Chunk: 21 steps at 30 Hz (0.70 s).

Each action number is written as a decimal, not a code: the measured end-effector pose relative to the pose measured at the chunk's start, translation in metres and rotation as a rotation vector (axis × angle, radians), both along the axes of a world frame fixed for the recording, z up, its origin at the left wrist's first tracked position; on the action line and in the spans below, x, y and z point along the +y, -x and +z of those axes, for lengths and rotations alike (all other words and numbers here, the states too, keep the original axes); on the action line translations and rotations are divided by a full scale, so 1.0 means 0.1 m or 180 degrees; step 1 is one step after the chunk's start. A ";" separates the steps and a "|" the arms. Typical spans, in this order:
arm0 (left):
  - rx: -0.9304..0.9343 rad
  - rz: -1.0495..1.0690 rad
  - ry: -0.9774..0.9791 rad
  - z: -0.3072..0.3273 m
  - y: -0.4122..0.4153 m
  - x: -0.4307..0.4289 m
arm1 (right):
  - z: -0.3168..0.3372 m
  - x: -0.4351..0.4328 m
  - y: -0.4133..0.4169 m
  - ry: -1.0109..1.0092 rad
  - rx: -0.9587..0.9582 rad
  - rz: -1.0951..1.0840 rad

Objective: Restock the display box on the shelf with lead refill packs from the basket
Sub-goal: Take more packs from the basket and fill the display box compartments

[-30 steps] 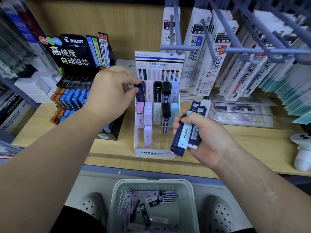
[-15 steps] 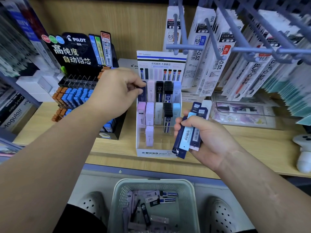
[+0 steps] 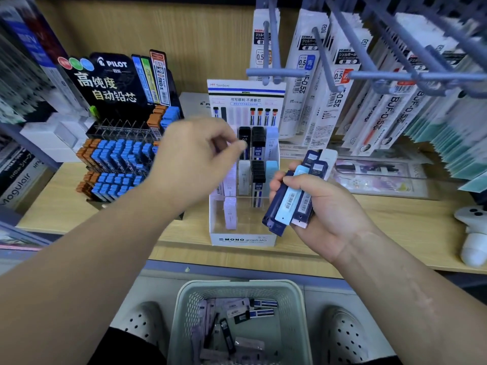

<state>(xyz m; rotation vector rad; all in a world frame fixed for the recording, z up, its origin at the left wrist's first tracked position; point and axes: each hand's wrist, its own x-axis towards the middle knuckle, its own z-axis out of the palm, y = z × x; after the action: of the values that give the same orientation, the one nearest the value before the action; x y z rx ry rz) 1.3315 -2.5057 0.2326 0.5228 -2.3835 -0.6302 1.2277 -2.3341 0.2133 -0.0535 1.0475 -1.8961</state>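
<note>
Head view. Wooden shelf (image 3: 382, 219) at approx. waist level, light wood back panel behind, blue-grey edge strip below the front lip.

White display box (image 3: 243, 239) upright at shelf centre, "MONO graph MG" on its front wall, Tombow header card at the back. Rows inside partly filled: black, white, pale blue and lilac packs in the back and middle rows, one lilac pack alone in the clear front row.

Left hand (image 3: 195, 159) raised in front of the box's upper left, fingers curled, thumb tip close to forefinger. Motion-blurred, so cannot tell whether anything is pinched.

Right hand (image 3: 324, 209) just right of the box, clamped round a fan of lead refill packs (image 3: 292, 201): navy, pale blue, white w/ barcodes, tilted.

Basket (image 3: 237, 285), pale green w/ perforated walls, on the floor below the shelf edge between two white perforated shoes (image 3: 345, 335). Loose packs (image 3: 237, 312) scattered in its bottom, lilac, black and blue-white.

Left of the box: black Pilot stand (image 3: 116, 83) w/ blue and orange lead cases. Upper right: refill sleeves (image 3: 329, 88) hanging on grey-blue pegs. Far right on the shelf: white rounded gadget (image 3: 471, 233).
</note>
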 end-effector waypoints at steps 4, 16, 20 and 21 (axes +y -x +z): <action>-0.0804 -0.0338 -0.2258 -0.03 -0.03 0.45 | 0.00 -0.03 0.02 0.0031 0.0032 -0.0307; -0.0726 -0.0279 -0.3009 -0.23 -0.12 0.75 | -0.05 0.01 0.01 -0.0106 -0.0031 -0.0367; -0.0530 -0.0148 -0.3100 -0.20 -0.13 0.77 | -0.03 0.04 0.01 -0.0182 -0.0082 -0.0329; -0.0509 -0.0132 -0.3097 -0.19 -0.14 0.77 | -0.03 0.05 0.00 -0.0217 -0.0069 -0.0310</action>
<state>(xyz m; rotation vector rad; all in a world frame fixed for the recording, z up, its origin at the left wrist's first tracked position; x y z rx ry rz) 1.3452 -2.4292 0.2131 0.9355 -2.0929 -1.8327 1.2272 -2.3294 0.2104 0.0580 1.1169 -1.9420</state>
